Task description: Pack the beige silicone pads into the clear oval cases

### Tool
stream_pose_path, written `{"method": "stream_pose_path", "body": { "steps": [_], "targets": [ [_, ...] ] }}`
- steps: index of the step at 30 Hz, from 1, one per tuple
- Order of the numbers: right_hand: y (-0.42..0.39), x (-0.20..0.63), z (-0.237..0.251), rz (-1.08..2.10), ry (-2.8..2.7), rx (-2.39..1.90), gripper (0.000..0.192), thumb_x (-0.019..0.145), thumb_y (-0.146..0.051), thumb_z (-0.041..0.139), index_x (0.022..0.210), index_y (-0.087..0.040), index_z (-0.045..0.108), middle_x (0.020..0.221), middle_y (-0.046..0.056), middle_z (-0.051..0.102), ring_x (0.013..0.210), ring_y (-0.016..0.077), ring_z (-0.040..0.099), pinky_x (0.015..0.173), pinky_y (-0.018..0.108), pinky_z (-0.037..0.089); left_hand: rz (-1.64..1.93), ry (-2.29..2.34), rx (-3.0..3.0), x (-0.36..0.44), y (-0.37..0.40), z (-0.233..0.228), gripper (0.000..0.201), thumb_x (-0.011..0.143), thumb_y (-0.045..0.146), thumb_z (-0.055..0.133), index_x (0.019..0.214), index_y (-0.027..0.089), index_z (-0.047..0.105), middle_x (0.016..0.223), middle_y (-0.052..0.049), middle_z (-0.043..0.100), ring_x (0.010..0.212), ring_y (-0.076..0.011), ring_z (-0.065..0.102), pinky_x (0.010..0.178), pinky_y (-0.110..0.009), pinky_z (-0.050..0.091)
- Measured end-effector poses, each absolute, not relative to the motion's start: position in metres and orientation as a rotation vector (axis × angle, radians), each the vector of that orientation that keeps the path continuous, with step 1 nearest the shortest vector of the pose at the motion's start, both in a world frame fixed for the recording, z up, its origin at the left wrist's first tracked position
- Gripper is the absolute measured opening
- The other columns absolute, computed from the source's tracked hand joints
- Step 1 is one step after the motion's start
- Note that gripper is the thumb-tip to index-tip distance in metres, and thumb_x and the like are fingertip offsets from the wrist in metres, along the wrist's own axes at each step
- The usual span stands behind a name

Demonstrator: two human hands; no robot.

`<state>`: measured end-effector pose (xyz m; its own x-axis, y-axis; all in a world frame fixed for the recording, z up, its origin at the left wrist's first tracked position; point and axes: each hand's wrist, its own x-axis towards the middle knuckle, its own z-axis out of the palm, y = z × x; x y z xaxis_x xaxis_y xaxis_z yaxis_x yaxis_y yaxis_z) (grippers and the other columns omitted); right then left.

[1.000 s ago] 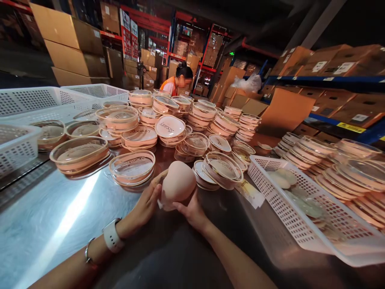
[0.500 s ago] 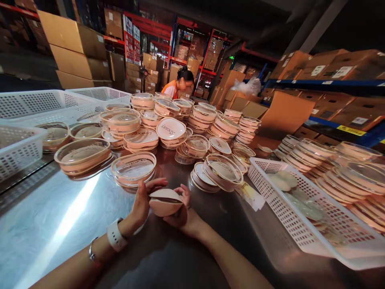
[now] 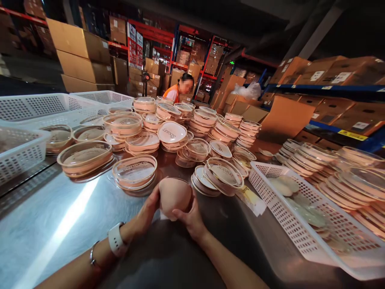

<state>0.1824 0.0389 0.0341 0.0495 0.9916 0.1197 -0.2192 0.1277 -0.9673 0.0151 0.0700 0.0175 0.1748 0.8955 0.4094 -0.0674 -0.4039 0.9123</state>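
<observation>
Over the metal table I hold a beige bra cup [image 3: 175,196] between both hands, its smooth rounded side facing me. My left hand [image 3: 149,210] grips its left edge, the fingers partly hidden behind it. My right hand [image 3: 193,220] holds the right side, with the thumb pressed on the lower front. Just beyond is an oval clear-lidded case [image 3: 134,170] with printed lettering. Another tilted case [image 3: 224,173] leans on a low stack to the right. A small white piece shows beneath the cup.
Many stacked oval cases [image 3: 142,141] cover the back of the table. A white perforated basket [image 3: 288,224] with pale pads stands right, beside tall stacks of cases [image 3: 345,180]. More white baskets [image 3: 27,138] sit left. A person in an orange vest [image 3: 173,93] is behind the stacks.
The bra cup has been turned upward from a folded, sideways pose, so its rounded face now shows. Both hands have shifted to its sides, and the view has tilted slightly.
</observation>
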Motion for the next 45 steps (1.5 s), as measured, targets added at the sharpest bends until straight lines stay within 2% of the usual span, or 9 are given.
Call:
{"method": "stream_pose_path", "body": {
  "steps": [6, 11, 16, 22, 26, 30, 34, 40, 45],
  "targets": [
    [0.043, 0.202, 0.045, 1.796, -0.73, -0.739, 0.073, 0.055, -0.069, 0.081, 0.113, -0.027, 0.064, 0.111, 0.004, 0.074, 0.102, 0.0258, 0.069, 0.089, 0.041, 0.056, 1.234, 1.308, 2.251, -0.056, 0.124, 0.043, 0.039, 0.082, 0.044, 0.063, 0.115, 0.023, 0.07, 0.136, -0.014, 0.062, 0.136, -0.0389, 0.045, 0.117, -0.067, 0.012],
    [0.042, 0.217, 0.048, 1.675, -0.931, -0.836, 0.073, 0.064, -0.082, 0.063, 0.11, -0.027, 0.065, 0.103, 0.007, 0.076, 0.09, 0.0258, 0.072, 0.074, 0.042, 0.059, 0.957, 1.48, 2.639, -0.073, 0.138, 0.042, 0.036, 0.085, 0.019, 0.048, 0.114, 0.02, 0.07, 0.128, -0.018, 0.067, 0.123, -0.037, 0.059, 0.103, -0.06, 0.039],
    [0.057, 0.233, 0.054, 0.988, -1.105, -1.0, 0.066, 0.074, -0.073, 0.057, 0.12, -0.025, 0.056, 0.103, 0.009, 0.073, 0.098, 0.0286, 0.07, 0.08, 0.045, 0.059, 1.02, 1.338, 2.8, -0.057, 0.121, 0.055, 0.037, 0.084, 0.014, 0.047, 0.109, 0.023, 0.072, 0.125, -0.014, 0.07, 0.114, -0.0325, 0.064, 0.097, -0.052, 0.046],
    [0.067, 0.261, 0.059, 0.346, -1.482, -1.016, 0.064, 0.068, -0.045, 0.078, 0.122, -0.024, 0.051, 0.121, 0.012, 0.064, 0.114, 0.0323, 0.061, 0.099, 0.054, 0.05, 1.263, 1.151, 2.814, -0.04, 0.1, 0.064, 0.028, 0.089, 0.018, 0.047, 0.085, 0.023, 0.075, 0.123, -0.01, 0.07, 0.11, -0.0279, 0.064, 0.092, -0.043, 0.049],
    [0.066, 0.259, 0.065, 0.216, -1.919, -0.969, 0.028, 0.078, -0.029, 0.072, 0.105, -0.028, 0.066, 0.118, 0.008, 0.068, 0.116, 0.0288, 0.062, 0.105, 0.05, 0.046, 1.425, 1.371, 2.721, -0.026, 0.093, 0.06, 0.017, 0.081, 0.034, 0.065, 0.091, 0.026, 0.077, 0.11, -0.01, 0.073, 0.098, -0.0288, 0.067, 0.089, -0.045, 0.046],
    [0.065, 0.24, 0.067, -0.003, -2.28, -0.967, 0.034, 0.089, -0.013, 0.053, 0.117, -0.027, 0.066, 0.123, 0.013, 0.067, 0.116, 0.0285, 0.062, 0.098, 0.053, 0.051, 1.395, 1.402, 2.76, -0.016, 0.083, 0.057, 0.024, 0.078, 0.037, 0.072, 0.1, 0.028, 0.076, 0.11, -0.011, 0.072, 0.098, -0.03, 0.067, 0.09, -0.047, 0.042],
    [0.057, 0.236, 0.066, -0.006, -2.236, -0.859, 0.038, 0.095, -0.013, 0.049, 0.126, -0.031, 0.061, 0.125, 0.011, 0.067, 0.12, 0.0271, 0.06, 0.099, 0.05, 0.051, 1.352, 1.317, 2.765, -0.012, 0.07, 0.059, 0.022, 0.077, 0.034, 0.074, 0.098, 0.029, 0.077, 0.111, -0.01, 0.073, 0.1, -0.0297, 0.067, 0.091, -0.046, 0.041],
    [0.038, 0.244, 0.072, 0.074, -1.773, -0.91, 0.05, 0.092, -0.044, 0.061, 0.138, -0.028, 0.048, 0.129, 0.013, 0.06, 0.12, 0.0319, 0.058, 0.104, 0.051, 0.047, 1.504, 1.16, 2.285, -0.016, 0.059, 0.079, 0.043, 0.071, 0.058, 0.075, 0.101, 0.027, 0.078, 0.1, -0.009, 0.072, 0.088, -0.0268, 0.067, 0.075, -0.037, 0.053],
    [0.04, 0.233, 0.082, 0.447, -2.009, -1.024, 0.035, 0.099, -0.043, 0.043, 0.121, -0.025, 0.063, 0.099, 0.009, 0.071, 0.086, 0.024, 0.067, 0.08, 0.037, 0.055, 1.251, 1.015, 2.153, -0.014, 0.055, 0.095, 0.059, 0.059, 0.056, 0.084, 0.109, 0.026, 0.076, 0.108, -0.009, 0.069, 0.096, -0.0286, 0.066, 0.081, -0.035, 0.057]
  ]
}}
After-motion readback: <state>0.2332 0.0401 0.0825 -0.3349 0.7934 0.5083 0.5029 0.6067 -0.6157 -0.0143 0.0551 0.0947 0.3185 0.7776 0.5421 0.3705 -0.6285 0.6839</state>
